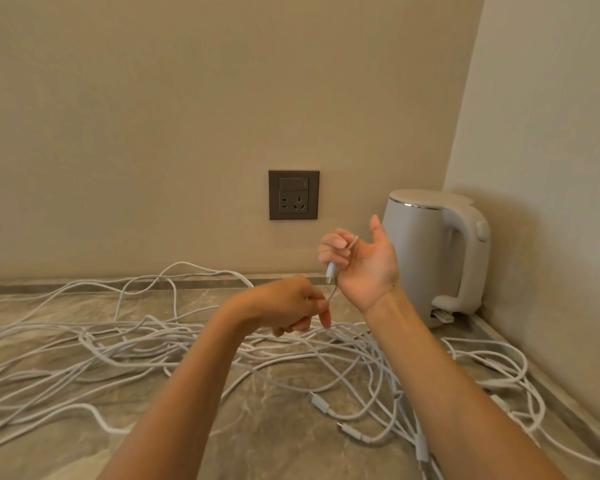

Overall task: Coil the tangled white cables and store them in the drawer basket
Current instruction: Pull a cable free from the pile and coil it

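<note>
A wide tangle of white cables (125, 348) sprawls over the marbled counter (264, 438), with several plug ends (321, 403) lying loose near the front. My right hand (361, 265) is raised palm toward me, its fingers curled round one cable just above its plug end (330, 271), which hangs down. Just below and to the left, my left hand (291, 306) pinches the same cable where it drops toward the pile. No drawer or basket is in view.
A white electric kettle (430, 251) stands in the back right corner, close behind my right hand. A dark wall socket (293, 195) sits on the wall above the counter. More cable loops (499, 368) run along the right wall.
</note>
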